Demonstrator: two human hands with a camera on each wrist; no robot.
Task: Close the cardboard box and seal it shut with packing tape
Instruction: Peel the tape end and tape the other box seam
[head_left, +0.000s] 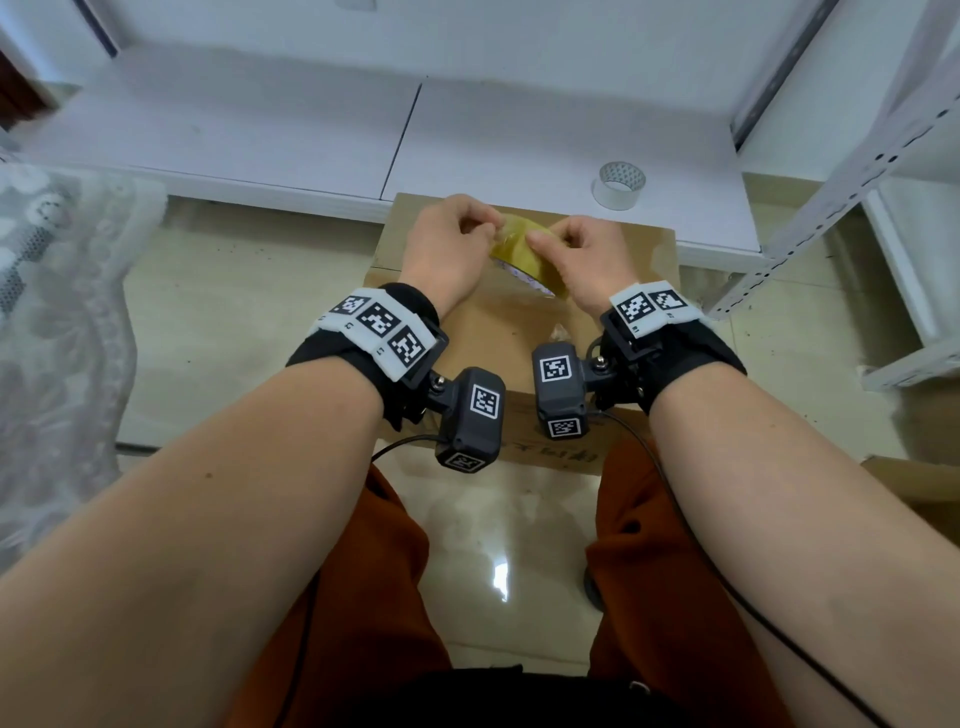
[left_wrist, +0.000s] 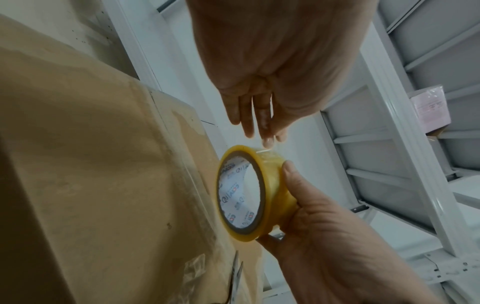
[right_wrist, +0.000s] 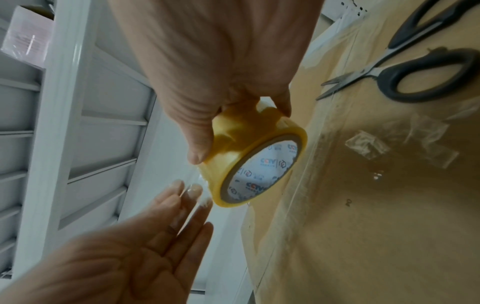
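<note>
The cardboard box (head_left: 498, 332) stands on the floor in front of my knees, its top flaps lying flat. A strip of clear tape (right_wrist: 309, 168) runs along the top. My right hand (head_left: 545, 244) grips a yellow roll of packing tape (head_left: 519, 254) just above the box's far end, thumb on the outer face and fingers round the other side. My left hand (head_left: 491, 228) is at the roll's rim. Its fingertips (left_wrist: 267, 140) meet on the loose end of the tape (left_wrist: 265, 151). In the left wrist view the roll (left_wrist: 275, 185) stands on edge.
Black-handled scissors (right_wrist: 415, 78) and crumpled scraps of clear tape (right_wrist: 369, 144) lie on the box top near me. A second, clear tape roll (head_left: 619, 184) sits on the low white platform (head_left: 260, 135) behind the box. A white metal rack (head_left: 857, 156) stands to the right and a lace curtain (head_left: 52, 312) hangs on the left.
</note>
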